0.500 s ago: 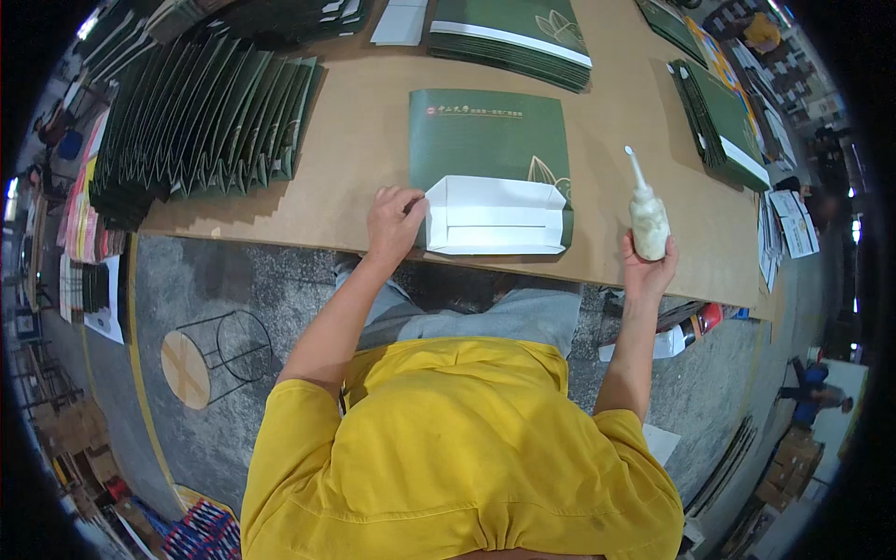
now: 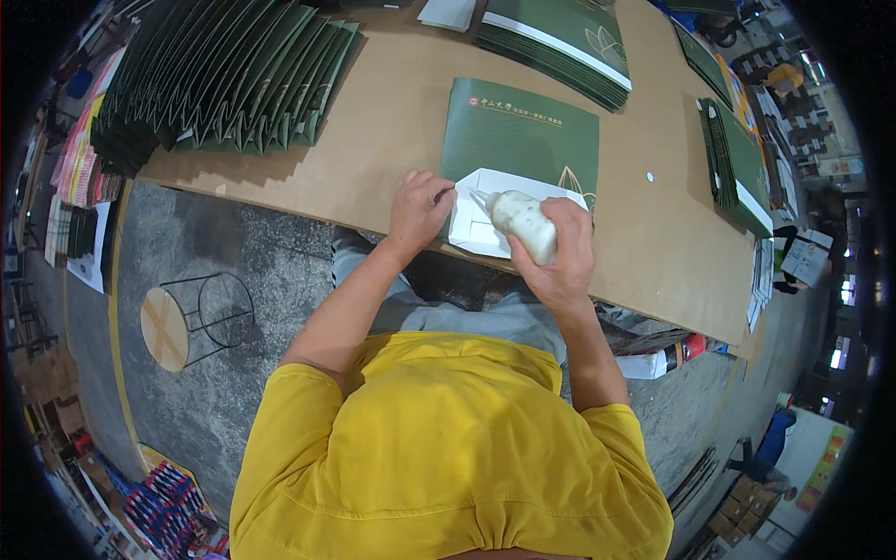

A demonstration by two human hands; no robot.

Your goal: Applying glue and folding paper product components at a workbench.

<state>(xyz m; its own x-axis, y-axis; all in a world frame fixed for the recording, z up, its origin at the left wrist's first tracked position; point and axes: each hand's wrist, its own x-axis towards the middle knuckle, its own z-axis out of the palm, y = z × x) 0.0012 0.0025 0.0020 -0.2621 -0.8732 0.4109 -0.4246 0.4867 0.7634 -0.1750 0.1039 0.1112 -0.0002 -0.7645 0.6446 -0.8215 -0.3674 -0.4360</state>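
A green paper folder (image 2: 523, 126) lies in front of me at the table's edge, its white inner flap (image 2: 476, 236) folded up on the near side. My left hand (image 2: 421, 207) is closed at the flap's left edge, thumb and forefinger pinching there. My right hand (image 2: 565, 250) is wrapped round a white squeeze bottle of glue (image 2: 527, 224). The bottle is tilted over the flap, with its thin nozzle pointing at the flap's left end. Whether the nozzle touches the paper, I cannot tell. The bottle and hand hide much of the flap's right part.
Many green folders stand fanned out (image 2: 233, 84) at the left. A flat stack of folders (image 2: 555, 51) lies beyond the work, another (image 2: 733, 163) at the right. A small white round spot (image 2: 650, 176) is on the table (image 2: 653, 252). A round stool (image 2: 165, 329) stands on the floor.
My right hand has brought the glue bottle from the right, where it was upright, to over the flap, tipping it leftward. The left hand stays at the flap's edge. The whole view has shifted.
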